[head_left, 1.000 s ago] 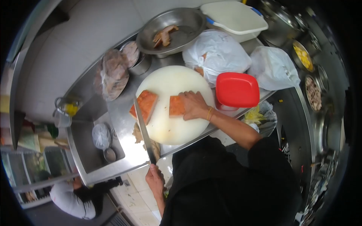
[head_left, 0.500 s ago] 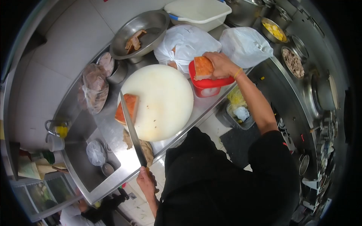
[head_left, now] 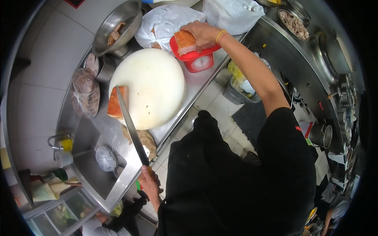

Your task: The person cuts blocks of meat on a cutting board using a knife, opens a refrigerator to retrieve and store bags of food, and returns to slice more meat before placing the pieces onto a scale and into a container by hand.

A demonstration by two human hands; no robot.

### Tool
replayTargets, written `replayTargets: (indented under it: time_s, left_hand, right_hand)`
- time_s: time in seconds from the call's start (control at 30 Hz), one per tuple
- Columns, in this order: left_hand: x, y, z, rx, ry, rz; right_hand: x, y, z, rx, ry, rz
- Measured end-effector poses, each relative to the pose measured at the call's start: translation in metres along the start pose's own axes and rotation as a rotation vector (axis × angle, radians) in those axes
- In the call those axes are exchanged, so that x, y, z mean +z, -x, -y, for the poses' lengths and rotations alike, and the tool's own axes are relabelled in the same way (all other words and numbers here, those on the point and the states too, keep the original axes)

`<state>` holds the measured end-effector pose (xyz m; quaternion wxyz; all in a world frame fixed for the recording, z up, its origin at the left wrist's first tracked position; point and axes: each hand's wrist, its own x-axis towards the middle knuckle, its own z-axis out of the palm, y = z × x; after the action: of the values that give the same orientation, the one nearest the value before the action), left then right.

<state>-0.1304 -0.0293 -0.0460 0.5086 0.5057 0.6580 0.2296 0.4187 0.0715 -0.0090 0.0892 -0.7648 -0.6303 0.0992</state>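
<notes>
My left hand (head_left: 149, 183) is wrapped around the handle of a long knife (head_left: 133, 131). The blade points away from me, its tip over a roasted slab of meat (head_left: 114, 105) with orange-brown skin; whether they touch, I cannot tell. That slab lies at the left edge of a round white chopping board (head_left: 157, 84). My right hand (head_left: 204, 34), with a yellow band at the wrist, grips another piece of roast meat (head_left: 184, 41) from its right side. This piece is at the top pan of a red kitchen scale (head_left: 193, 64) with a round dial.
White plastic bags (head_left: 167, 21) sit behind the board, beside a metal bowl (head_left: 114, 29) with meat scraps. Bagged meat (head_left: 86, 92) lies left, above a sink (head_left: 92, 151). A lined bin (head_left: 240, 92) stands on the floor. Other people show at the lower edges.
The view has shifted, so the counter now sits further left and higher. My right hand stays on the meat at the scale. The knife remains in my left hand over the other slab.
</notes>
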Motion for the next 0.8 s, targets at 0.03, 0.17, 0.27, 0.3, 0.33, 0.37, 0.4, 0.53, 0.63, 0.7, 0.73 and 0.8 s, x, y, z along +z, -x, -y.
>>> replayTargets:
  time_s: [0.03,0.17,0.27,0.3,0.33,0.37,0.4,0.53,0.63,0.7,0.73,0.8]
  left_hand:
    - [-0.001,0.001,0.000,0.000,-0.008,-0.019]
    - [-0.006,-0.001,0.003,0.034,-0.023,-0.030]
    - [-0.009,0.000,0.004,0.039,-0.021,-0.040]
    - [-0.008,0.000,0.003,0.033,-0.016,-0.054]
    - [-0.009,0.000,0.003,0.028,-0.009,-0.034]
    - [-0.010,0.000,0.006,0.021,0.004,-0.020]
    - [-0.012,0.000,0.009,0.010,0.022,-0.014]
    - [-0.011,0.007,0.006,-0.028,0.007,-0.027]
    - [-0.006,0.009,0.010,-0.021,0.076,-0.050]
    - [-0.003,0.009,0.009,-0.082,0.126,-0.055]
    - [0.001,0.008,0.007,-0.107,0.147,-0.053]
    - [0.005,0.011,-0.007,-0.162,0.172,-0.039]
  right_hand:
    - [-0.002,0.001,0.001,0.003,0.007,-0.015]
    - [-0.003,0.005,0.003,0.034,0.008,-0.045]
    - [0.001,0.007,-0.001,0.008,0.058,-0.072]
    - [0.002,0.006,-0.002,0.023,0.071,-0.072]
    - [0.003,0.004,-0.004,0.033,0.086,-0.072]
    - [0.004,0.000,-0.004,0.035,0.103,-0.072]
    - [0.006,-0.004,-0.009,0.032,0.069,-0.073]
    - [-0.007,-0.005,-0.002,0.000,0.001,-0.148]
    - [-0.036,0.010,0.053,-0.053,-0.037,-0.269]
    - [-0.028,0.016,0.078,-0.100,-0.118,-0.255]
    - [-0.020,0.016,0.095,-0.134,-0.169,-0.220]
    - [0.005,0.017,0.131,-0.210,-0.246,-0.140]
